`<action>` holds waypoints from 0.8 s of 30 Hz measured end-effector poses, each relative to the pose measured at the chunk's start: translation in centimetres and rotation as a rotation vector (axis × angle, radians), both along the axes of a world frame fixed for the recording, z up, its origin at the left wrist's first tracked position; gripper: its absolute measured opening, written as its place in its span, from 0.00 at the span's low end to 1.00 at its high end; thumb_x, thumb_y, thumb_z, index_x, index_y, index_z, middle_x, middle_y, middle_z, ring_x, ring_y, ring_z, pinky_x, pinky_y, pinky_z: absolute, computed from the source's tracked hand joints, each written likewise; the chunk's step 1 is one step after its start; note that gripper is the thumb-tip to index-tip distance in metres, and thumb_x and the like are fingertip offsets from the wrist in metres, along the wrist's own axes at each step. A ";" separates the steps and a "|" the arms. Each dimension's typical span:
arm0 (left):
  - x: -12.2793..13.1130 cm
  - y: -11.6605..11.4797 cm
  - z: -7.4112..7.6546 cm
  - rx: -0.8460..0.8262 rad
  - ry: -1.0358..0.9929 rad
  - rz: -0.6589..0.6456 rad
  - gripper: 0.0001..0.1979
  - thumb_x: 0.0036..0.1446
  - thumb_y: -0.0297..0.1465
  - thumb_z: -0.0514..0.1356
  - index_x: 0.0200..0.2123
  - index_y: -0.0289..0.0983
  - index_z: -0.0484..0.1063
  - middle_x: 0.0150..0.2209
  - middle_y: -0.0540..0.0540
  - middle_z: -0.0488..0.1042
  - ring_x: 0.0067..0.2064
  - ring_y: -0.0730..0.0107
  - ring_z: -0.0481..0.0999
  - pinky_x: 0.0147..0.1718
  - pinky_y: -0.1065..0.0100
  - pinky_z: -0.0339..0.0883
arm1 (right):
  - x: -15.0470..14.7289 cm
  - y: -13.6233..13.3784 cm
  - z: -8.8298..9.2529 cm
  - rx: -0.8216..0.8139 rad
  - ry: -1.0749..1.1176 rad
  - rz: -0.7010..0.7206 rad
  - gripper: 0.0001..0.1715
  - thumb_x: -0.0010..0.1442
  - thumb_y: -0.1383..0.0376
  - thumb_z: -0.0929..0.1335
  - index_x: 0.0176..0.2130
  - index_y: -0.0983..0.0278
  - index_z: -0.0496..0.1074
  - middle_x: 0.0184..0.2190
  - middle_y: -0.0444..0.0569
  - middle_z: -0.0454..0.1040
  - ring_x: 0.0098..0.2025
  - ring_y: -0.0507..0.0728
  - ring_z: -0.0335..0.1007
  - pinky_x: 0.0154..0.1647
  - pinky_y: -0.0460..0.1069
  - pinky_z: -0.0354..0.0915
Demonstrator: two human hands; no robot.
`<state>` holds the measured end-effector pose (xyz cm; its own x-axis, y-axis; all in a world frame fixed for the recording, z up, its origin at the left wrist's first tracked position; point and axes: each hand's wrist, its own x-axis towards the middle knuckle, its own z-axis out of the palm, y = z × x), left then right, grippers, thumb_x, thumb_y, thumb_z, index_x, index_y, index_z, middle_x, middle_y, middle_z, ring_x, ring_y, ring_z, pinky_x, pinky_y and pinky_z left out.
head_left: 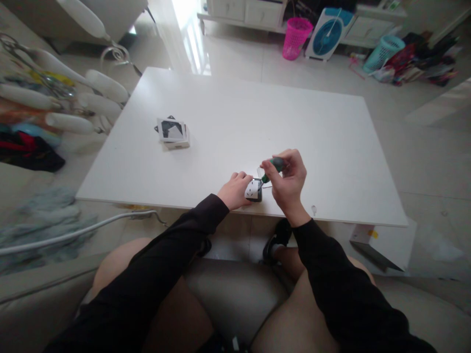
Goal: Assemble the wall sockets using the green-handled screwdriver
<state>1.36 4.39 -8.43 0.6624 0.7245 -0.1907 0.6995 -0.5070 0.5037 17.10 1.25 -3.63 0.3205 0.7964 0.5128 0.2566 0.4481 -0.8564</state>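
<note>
Black sleeves (154,279) lie nearest, reaching forward over bare knees and a grey-brown seat (235,284) on the near side of the fingers. Dark shoes (277,240) show on the floor, just short of the desk (221,117), which is white and spreads out under and beyond the fingers. At its near edge, the left hand (235,190) has its fingers closed round the left side of a wall socket (252,189), white-faced with a dark body. The right hand (290,179) curls its fingers round the green and black handle of a screwdriver (273,168), which slants down and left toward the socket's right side; whether the tip is touching is too small to tell. To the right of the right fingers, near the desk's front edge, lies a small clear piece (314,210). Farther off, forward and left of the left fingers, a dark plate in a pale frame (171,131) rests on a small white box (177,145). On the floor well beyond the right fingers stand a pink basket (295,39), a blue and white fan (327,35) and a turquoise basket (384,53), near a white cabinet (259,13).
</note>
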 end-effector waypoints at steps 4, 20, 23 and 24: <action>0.0 0.0 0.0 0.000 0.002 0.008 0.31 0.51 0.35 0.73 0.57 0.37 0.69 0.56 0.38 0.70 0.58 0.45 0.69 0.58 0.51 0.70 | 0.1 0.1 -0.2 -0.052 0.069 0.032 0.15 0.70 0.49 0.70 0.44 0.56 0.70 0.35 0.40 0.73 0.32 0.50 0.77 0.36 0.48 0.74; 0.1 -0.1 0.4 -0.002 0.017 0.005 0.31 0.52 0.37 0.73 0.57 0.36 0.70 0.56 0.37 0.71 0.57 0.46 0.69 0.59 0.52 0.70 | 0.5 -0.2 0.3 -0.052 0.003 0.103 0.14 0.68 0.51 0.72 0.43 0.57 0.77 0.37 0.45 0.81 0.39 0.56 0.80 0.41 0.53 0.76; 0.1 -0.1 0.4 -0.005 0.026 0.009 0.31 0.52 0.37 0.73 0.56 0.36 0.70 0.56 0.37 0.71 0.57 0.45 0.69 0.59 0.52 0.70 | 0.5 -0.1 0.2 -0.021 -0.030 0.062 0.13 0.65 0.52 0.75 0.41 0.57 0.76 0.36 0.44 0.79 0.38 0.55 0.78 0.42 0.54 0.75; 0.1 -0.1 0.4 -0.004 0.026 0.009 0.31 0.51 0.36 0.73 0.56 0.36 0.70 0.55 0.37 0.71 0.57 0.45 0.69 0.59 0.52 0.70 | 0.5 0.0 0.2 -0.007 -0.033 0.035 0.14 0.63 0.52 0.76 0.40 0.58 0.75 0.34 0.43 0.77 0.37 0.54 0.76 0.42 0.53 0.74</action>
<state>1.47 4.31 -8.01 0.6507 0.7294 -0.2110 0.7169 -0.4986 0.4873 17.60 1.28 -3.47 0.2753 0.8106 0.5168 0.2694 0.4510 -0.8509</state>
